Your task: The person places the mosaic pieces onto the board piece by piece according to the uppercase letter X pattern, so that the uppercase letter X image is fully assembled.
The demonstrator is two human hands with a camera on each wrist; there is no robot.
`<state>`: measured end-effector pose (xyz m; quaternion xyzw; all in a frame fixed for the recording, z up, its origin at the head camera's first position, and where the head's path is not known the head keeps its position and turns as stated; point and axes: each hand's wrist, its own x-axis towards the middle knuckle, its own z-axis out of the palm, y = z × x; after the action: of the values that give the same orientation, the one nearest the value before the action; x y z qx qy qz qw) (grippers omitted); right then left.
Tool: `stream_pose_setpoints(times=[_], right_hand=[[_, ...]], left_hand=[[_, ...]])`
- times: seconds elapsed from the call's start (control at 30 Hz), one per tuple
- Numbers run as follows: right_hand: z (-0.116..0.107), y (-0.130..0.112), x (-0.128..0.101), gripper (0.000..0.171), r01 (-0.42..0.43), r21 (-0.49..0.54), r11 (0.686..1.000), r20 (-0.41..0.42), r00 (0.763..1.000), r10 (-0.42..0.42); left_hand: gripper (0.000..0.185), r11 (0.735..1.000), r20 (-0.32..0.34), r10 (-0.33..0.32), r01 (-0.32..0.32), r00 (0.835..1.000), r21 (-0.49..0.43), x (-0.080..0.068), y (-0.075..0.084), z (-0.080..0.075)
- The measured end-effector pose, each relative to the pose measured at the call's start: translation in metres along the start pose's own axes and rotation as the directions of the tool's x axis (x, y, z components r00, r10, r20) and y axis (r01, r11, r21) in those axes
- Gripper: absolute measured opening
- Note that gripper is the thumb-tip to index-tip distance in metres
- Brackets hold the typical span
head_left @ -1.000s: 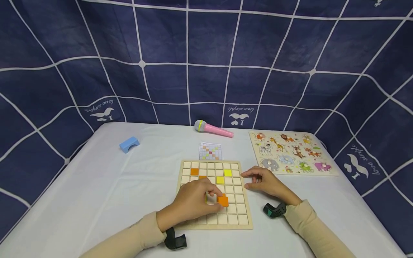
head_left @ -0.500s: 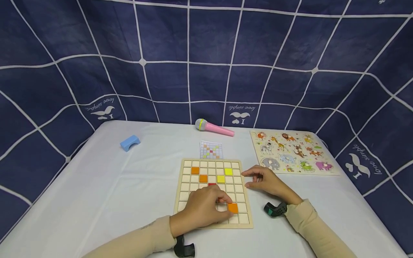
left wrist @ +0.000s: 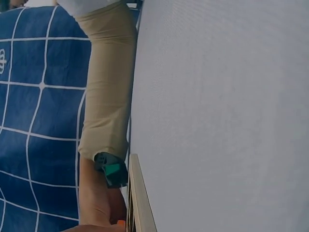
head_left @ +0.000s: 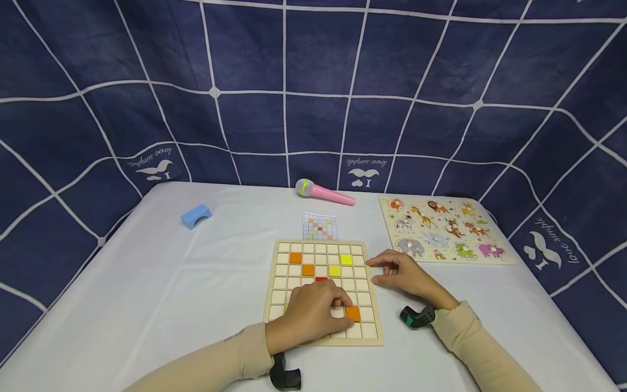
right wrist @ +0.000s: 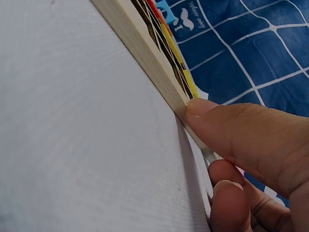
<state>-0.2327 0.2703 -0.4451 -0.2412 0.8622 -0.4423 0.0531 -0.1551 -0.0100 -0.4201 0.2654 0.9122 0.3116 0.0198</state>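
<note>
A square wooden grid board (head_left: 352,342) lies on the white table. My left hand (head_left: 313,316) reaches over it, pinching an orange square tile (head_left: 353,314) between thumb and fingers at a cell in the lower right part. Other orange tiles (head_left: 295,258), yellow tiles (head_left: 345,259) and a partly covered red tile (head_left: 321,279) sit in cells along diagonals. The left hand hides several cells. At the board's right edge rests my right hand (head_left: 404,275), fingers relaxed. In the right wrist view its thumb (right wrist: 207,116) touches the board's side (right wrist: 154,67).
A printed pattern card (head_left: 320,226) lies just behind the board. Farther back is a pink toy microphone (head_left: 325,193). A blue arch block (head_left: 196,216) stands on the left, and an animal peg puzzle (head_left: 392,228) on the right. A dark blue patterned cloth hangs behind the table.
My left hand has carried the orange tile right and toward the front of the board, then stayed nearly still over a lower right cell. The right hand has stayed at the edge.
</note>
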Motion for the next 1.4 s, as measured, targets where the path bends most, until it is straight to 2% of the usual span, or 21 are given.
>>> stream_pose_setpoints(times=[0.43, 0.77, 0.93, 1.07, 1.2, 1.3, 1.4], right_hand=[[0.0, -0.001, 0.0, 0.035, 0.002, 0.016, 1.0, -0.001, 1.0, -0.002], [-0.001, 0.001, 0.0, 0.035, -0.026, 0.001, 1.0, 0.008, 1.0, 0.026], [0.0, 0.001, 0.003, 0.035, -0.026, 0.007, 1.0, 0.021, 0.999, 0.026], [0.002, 0.003, 0.006, 0.034, -0.023, 0.022, 0.999, 0.024, 0.999, 0.023], [0.003, 0.004, 0.005, 0.034, -0.026, 0.027, 0.999, 0.029, 0.999, 0.025], [0.005, 0.004, 0.003, 0.035, -0.029, 0.028, 0.999, 0.034, 0.999, 0.028], [0.005, 0.004, -0.001, 0.035, -0.04, 0.033, 0.999, 0.036, 0.999, 0.039]], left_hand=[[0.021, 0.999, 0.038, -0.037, 0.038, 0.999, -0.029, 0.002, -0.003, 0.001], [0.026, 0.998, 0.061, -0.036, 0.038, 0.998, -0.041, 0.001, -0.003, 0.0], [0.02, 0.998, 0.061, -0.008, 0.012, 0.998, -0.068, -0.002, -0.003, -0.007], [0.012, 0.993, 0.035, 0.053, -0.049, 0.998, -0.11, -0.007, -0.006, -0.017], [0.011, 0.983, -0.026, 0.092, -0.094, 0.995, -0.157, -0.017, -0.017, -0.03], [0.016, 0.983, -0.086, 0.068, -0.081, 0.994, -0.163, -0.026, -0.029, -0.041], [0.023, 0.989, -0.153, -0.001, -0.022, 0.988, -0.148, -0.033, -0.044, -0.054]])
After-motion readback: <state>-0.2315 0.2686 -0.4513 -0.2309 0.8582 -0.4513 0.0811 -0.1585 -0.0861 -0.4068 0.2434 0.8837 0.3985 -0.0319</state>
